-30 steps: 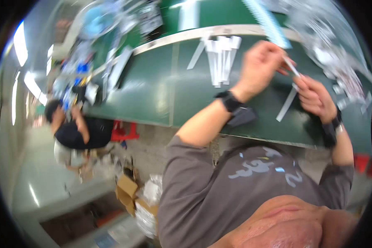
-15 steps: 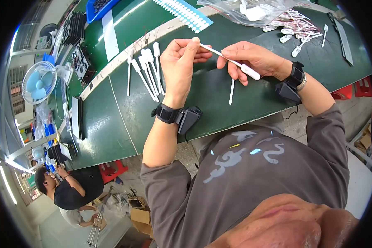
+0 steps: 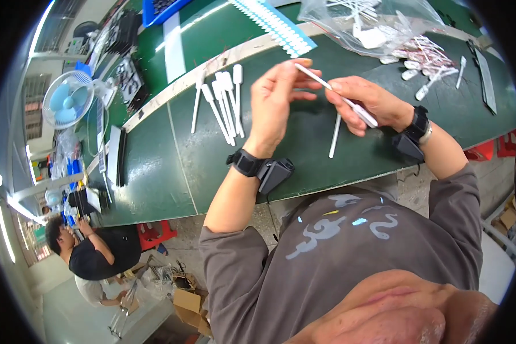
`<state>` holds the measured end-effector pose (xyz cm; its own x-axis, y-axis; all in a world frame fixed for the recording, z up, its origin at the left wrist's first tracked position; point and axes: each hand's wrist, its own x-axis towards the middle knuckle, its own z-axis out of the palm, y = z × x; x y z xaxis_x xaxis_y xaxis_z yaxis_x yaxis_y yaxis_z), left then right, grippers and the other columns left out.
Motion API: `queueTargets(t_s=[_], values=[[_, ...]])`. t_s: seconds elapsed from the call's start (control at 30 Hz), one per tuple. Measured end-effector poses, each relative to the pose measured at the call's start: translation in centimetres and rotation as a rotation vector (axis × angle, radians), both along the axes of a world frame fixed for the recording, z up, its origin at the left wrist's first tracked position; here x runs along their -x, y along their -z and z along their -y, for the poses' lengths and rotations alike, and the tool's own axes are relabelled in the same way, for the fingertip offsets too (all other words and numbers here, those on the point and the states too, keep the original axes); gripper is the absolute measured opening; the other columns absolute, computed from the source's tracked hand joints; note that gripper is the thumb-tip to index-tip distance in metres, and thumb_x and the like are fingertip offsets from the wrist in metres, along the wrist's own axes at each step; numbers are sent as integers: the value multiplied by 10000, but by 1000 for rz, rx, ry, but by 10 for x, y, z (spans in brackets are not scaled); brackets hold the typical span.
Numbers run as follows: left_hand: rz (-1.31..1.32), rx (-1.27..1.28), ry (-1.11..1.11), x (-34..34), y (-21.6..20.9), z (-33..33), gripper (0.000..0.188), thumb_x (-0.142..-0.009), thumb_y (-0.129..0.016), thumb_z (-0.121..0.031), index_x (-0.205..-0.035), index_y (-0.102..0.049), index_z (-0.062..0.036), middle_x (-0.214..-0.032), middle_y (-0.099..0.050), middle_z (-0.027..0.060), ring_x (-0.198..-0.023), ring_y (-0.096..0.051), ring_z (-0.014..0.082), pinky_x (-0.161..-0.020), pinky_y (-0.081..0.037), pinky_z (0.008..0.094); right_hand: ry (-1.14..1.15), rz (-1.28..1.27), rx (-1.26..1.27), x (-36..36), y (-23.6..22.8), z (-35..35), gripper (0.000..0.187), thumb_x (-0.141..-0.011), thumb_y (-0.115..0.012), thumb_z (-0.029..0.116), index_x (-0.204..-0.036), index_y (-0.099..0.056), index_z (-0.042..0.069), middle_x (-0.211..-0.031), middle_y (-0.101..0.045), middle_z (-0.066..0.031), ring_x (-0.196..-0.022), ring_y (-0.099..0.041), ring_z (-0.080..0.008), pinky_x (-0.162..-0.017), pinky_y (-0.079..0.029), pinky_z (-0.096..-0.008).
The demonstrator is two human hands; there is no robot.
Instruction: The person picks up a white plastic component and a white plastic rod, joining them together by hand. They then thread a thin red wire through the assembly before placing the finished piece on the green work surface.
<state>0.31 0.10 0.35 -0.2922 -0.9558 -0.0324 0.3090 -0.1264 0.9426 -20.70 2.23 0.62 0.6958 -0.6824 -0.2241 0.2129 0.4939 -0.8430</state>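
Observation:
My right hand is closed round a thin white plastic stick with a wider, rounded end, which points down and to the right. My left hand has its thumb and forefinger at the stick's thin upper tip, its other fingers loosely bent. Below my right hand, a similar white stick lies on the green table. Several more such sticks lie side by side to the left of my left hand, most with their wide ends pointing away from me.
At the far right, white pieces with thin reddish wires lie heaped beside a clear plastic bag. A blue sheet with white tabs, a blue tray and a fan stand farther off. Another person is at the left.
The view has shifted, so the table and its things appear farther right. Both hands keep the same stick between them, in nearly the same pose.

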Motion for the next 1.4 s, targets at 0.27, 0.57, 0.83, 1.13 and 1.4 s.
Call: queueTargets(t_s=[0.27, 0.57, 0.83, 1.13, 1.4], values=[[-65, 238, 84, 18, -20, -6, 188, -911, -673, -125, -888, -726, 54, -808, -729, 111, -717, -707, 154, -665, -589, 273, 237, 195, -358, 104, 65, -7, 386, -1073, -322, 152, -1430, -384, 17, -566, -437, 61, -343, -399, -31, -269, -322, -166], [-55, 260, -122, 5, 6, -8, 133, -861, -676, -40, -785, -702, 66, -730, -723, 117, -651, -711, 150, -609, -586, 259, 158, -57, 45, 6, 23, -10, 253, -1083, -337, 231, -941, -453, 57, -497, -416, 5, -316, -348, -90, -297, -311, -209], [175, 327, -106, 17, 18, -9, 197, -822, -722, -164, -760, -695, 21, -690, -710, 95, -625, -690, 134, -581, -539, 260, 163, -244, 280, 17, 35, -3, 281, -1080, -378, 288, -985, -484, 46, -569, -455, -17, -405, -414, -96, -408, -377, -224], [337, 412, -165, 26, 28, -6, 248, -792, -742, -259, -722, -702, -24, -676, -698, 88, -620, -677, 170, -576, -513, 297, 165, -322, 369, 17, 36, -4, 302, -1080, -377, 301, -996, -495, 36, -569, -452, -24, -430, -418, -91, -427, -355, -212], [363, 383, -163, 9, 25, -6, 271, -783, -730, -293, -742, -712, -26, -668, -688, 99, -620, -671, 216, -565, -503, 339, 180, -404, 404, 4, 38, 8, 330, -1074, -392, 329, -1002, -517, 33, -602, -469, -19, -474, -442, -90, -455, -364, -214]])
